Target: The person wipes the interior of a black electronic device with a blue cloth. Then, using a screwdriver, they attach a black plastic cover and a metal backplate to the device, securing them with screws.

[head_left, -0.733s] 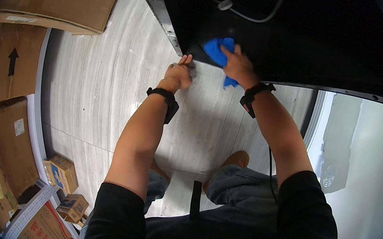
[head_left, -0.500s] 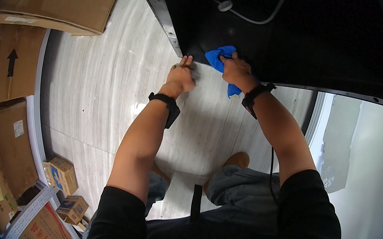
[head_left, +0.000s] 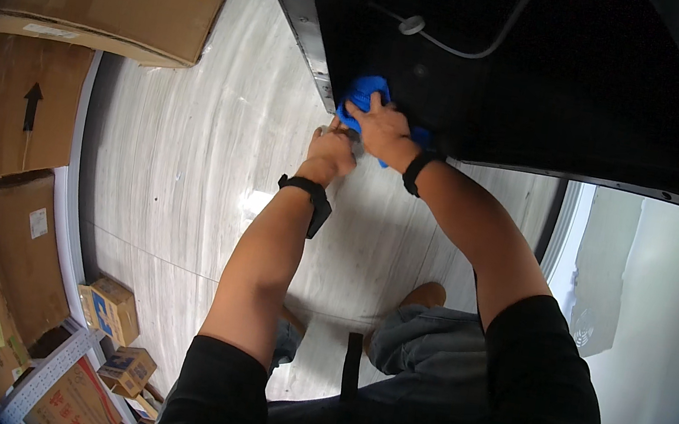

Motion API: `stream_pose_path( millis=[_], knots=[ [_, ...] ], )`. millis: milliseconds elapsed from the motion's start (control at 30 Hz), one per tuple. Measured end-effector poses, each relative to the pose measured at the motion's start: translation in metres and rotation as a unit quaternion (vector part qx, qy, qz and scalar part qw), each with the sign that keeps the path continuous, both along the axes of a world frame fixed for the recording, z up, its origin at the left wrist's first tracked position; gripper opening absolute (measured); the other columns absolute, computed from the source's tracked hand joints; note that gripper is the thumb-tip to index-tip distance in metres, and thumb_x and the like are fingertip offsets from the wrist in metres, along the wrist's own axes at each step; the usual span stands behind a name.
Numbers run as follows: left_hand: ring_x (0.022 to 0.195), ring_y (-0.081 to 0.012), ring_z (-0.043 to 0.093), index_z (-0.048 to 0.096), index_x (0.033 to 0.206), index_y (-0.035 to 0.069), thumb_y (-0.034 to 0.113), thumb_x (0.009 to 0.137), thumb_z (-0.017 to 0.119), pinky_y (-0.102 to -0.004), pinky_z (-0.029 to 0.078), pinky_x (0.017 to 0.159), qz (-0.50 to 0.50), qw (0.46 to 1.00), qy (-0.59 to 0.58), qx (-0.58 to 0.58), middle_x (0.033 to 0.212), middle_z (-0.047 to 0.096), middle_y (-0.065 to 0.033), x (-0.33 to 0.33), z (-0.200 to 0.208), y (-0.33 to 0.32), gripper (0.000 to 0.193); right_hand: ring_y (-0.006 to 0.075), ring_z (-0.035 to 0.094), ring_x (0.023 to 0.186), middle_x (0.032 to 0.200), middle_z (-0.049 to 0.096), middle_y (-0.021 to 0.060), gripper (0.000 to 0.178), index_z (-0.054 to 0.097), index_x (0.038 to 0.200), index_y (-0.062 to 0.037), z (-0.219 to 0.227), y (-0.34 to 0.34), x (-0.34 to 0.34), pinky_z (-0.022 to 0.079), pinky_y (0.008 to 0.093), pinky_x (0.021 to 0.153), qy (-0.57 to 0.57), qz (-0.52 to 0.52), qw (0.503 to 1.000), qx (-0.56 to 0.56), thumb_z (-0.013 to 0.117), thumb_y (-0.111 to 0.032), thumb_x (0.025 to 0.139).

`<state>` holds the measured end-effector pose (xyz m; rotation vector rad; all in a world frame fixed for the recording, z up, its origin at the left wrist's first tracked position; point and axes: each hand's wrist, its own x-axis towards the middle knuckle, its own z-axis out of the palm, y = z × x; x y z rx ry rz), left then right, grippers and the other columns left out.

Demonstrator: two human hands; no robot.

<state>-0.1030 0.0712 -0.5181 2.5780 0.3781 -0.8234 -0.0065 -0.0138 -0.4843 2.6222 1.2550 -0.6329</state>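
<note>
My right hand (head_left: 386, 134) presses a crumpled blue cloth (head_left: 366, 93) against the inside of a large black cabinet-like case (head_left: 539, 110), close to its near left corner. Part of the cloth shows from beneath the palm and past the wrist side. Just left of and below it, my left hand (head_left: 331, 155) grips the case's near edge by that corner, its fingertips partly hidden by the rim and the cloth. Both wrists wear black straps.
A thin grey cable with a round white piece (head_left: 411, 24) lies in the case. A metal rail (head_left: 313, 48) forms its left edge. Cardboard boxes (head_left: 30, 109) line the left side, with small boxes (head_left: 112, 308) below. Pale wood-look flooring (head_left: 190, 155) lies beneath. A white panel (head_left: 668, 305) stands right.
My right hand has slid the blue cloth left toward the corner, nearer my left hand. The left hand stays at the edge. The view has shifted slightly.
</note>
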Motion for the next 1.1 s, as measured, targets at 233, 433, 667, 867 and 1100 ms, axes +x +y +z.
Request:
stream_pose_path(
  millis=[233,433,667,867,1100],
  knots=[
    [0.143,-0.0249,0.016,0.059,0.126,0.011,0.027,0.079,0.056,-0.0447,0.024,0.112,-0.03,0.998,-0.018,0.044,0.155,0.021,-0.0099,0.0,-0.001,-0.003,0.05,0.0338,0.057,0.1,0.126,0.042,0.0118,0.053,0.049,0.131,-0.0349,-0.021,0.01,0.015,0.054,0.0396,0.073,-0.057,0.013,0.998,0.018,0.064,-0.022,0.082],
    [0.144,-0.0258,0.013,0.06,0.125,0.011,0.031,0.079,0.056,-0.0426,0.024,0.113,-0.019,1.0,0.008,-0.002,0.156,0.014,-0.011,0.004,0.005,-0.001,0.051,0.0344,0.055,0.104,0.126,0.045,0.0085,0.037,0.061,0.12,-0.0339,-0.036,0.021,0.044,0.055,0.0402,0.073,-0.094,0.002,0.993,0.07,0.054,-0.019,0.087],
    [0.145,-0.0248,0.011,0.062,0.123,0.01,0.032,0.08,0.055,-0.0424,0.023,0.113,-0.005,1.0,0.014,0.013,0.157,0.011,-0.0086,0.003,0.005,-0.003,0.049,0.0354,0.052,0.11,0.133,0.042,0.0087,0.035,0.061,0.118,-0.0323,-0.047,0.043,0.079,0.054,0.0408,0.078,-0.122,-0.057,0.99,0.045,0.055,-0.017,0.087],
    [0.145,-0.0205,0.009,0.059,0.126,0.008,0.031,0.079,0.053,-0.0448,0.02,0.114,0.015,0.999,0.028,-0.006,0.158,0.009,-0.0044,0.004,0.0,-0.002,0.053,0.0378,0.054,0.108,0.138,0.039,0.0124,0.039,0.06,0.122,-0.0241,-0.061,0.046,0.097,0.053,0.0434,0.08,-0.071,-0.097,0.992,0.033,0.062,-0.022,0.082],
    [0.145,-0.0203,0.009,0.059,0.127,0.01,0.034,0.08,0.052,-0.0469,0.019,0.114,0.007,1.0,0.025,-0.012,0.158,0.008,-0.0038,0.003,-0.002,-0.002,0.053,0.0441,0.054,0.111,0.148,0.022,0.0249,0.073,0.036,0.142,-0.0219,-0.052,0.054,0.112,0.052,0.0482,0.082,-0.021,-0.251,0.962,0.105,0.069,-0.023,0.078]
  ],
)
